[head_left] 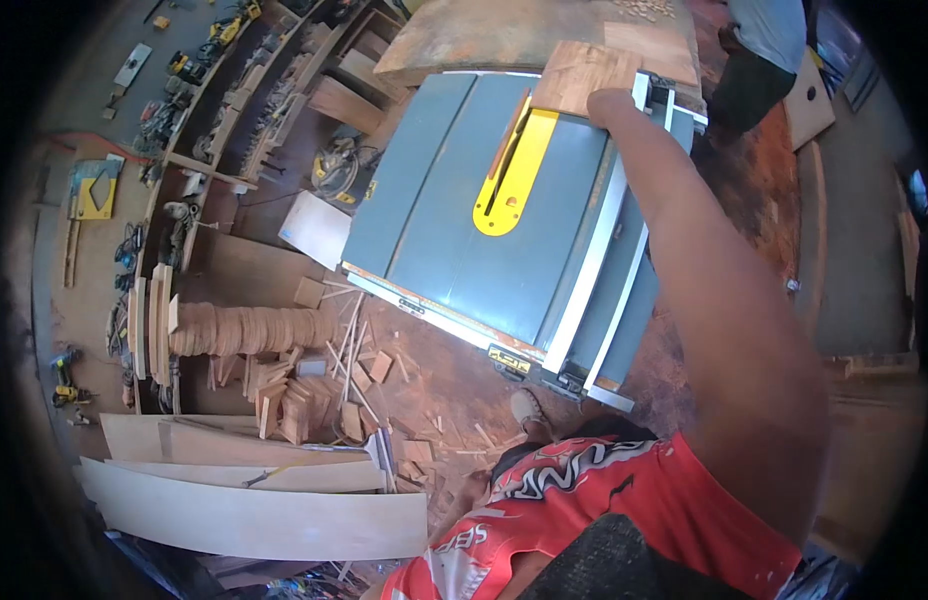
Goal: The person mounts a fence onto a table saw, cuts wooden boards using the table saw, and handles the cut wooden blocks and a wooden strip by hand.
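Note:
My right arm reaches across the table saw from the right. At its far end my right hand is closed at the near right corner of a flat wooden board, beside the metal fence. The board lies flat at the far end of the saw, beyond the yellow insert plate. A narrow reddish-brown strip stands along the dark slot of the insert, and the blade cannot be made out. My left hand does not show.
A person stands at the back right, beside the wooden outfeed table. Shelves with tools line the left. Wood offcuts and thin sticks lie on the floor, near long pale panels. A circular saw sits left of the table saw.

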A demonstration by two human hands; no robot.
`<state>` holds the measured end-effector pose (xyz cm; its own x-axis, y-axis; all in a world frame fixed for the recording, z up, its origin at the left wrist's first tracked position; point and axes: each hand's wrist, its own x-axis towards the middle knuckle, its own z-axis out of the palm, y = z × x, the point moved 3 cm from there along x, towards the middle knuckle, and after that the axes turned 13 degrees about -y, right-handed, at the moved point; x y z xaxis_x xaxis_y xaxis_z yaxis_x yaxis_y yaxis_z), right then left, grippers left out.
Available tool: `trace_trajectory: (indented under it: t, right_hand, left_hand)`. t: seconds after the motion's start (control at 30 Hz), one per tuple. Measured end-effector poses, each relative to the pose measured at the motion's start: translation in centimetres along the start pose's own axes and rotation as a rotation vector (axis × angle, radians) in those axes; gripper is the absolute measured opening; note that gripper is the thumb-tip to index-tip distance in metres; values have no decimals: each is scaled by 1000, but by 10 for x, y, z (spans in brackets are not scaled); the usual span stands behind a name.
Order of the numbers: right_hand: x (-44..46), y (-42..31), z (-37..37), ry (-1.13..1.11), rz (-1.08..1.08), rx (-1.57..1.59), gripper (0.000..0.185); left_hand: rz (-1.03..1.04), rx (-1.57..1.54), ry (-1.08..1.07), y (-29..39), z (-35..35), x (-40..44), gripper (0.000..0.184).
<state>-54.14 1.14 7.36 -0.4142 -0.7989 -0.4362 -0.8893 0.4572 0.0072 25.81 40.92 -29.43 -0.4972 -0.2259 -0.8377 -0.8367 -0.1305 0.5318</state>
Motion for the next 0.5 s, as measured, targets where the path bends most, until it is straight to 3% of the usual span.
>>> trace_trajectory:
  t: [0.07,0.17,0.3,0.4,0.5]
  right_hand:
    - [6,5,-11,-23,2,-33,38]
    - [25,17,-14,-23,3,74,63]
    - [51,27,-16,34,-18,48,59]
    - [56,30,-22,-54,-66,41,51]
    - [56,36,-27,40,-89,-33,42]
  left_hand:
    - [-75,-146,152,6,14,-31,35]
    - [-139,-287,274,37,25,-70,36]
    - [-180,-306,297,41,29,-87,37]
    - [-197,-313,311,44,27,-99,37]
    - [-210,-315,323,48,25,-105,38]
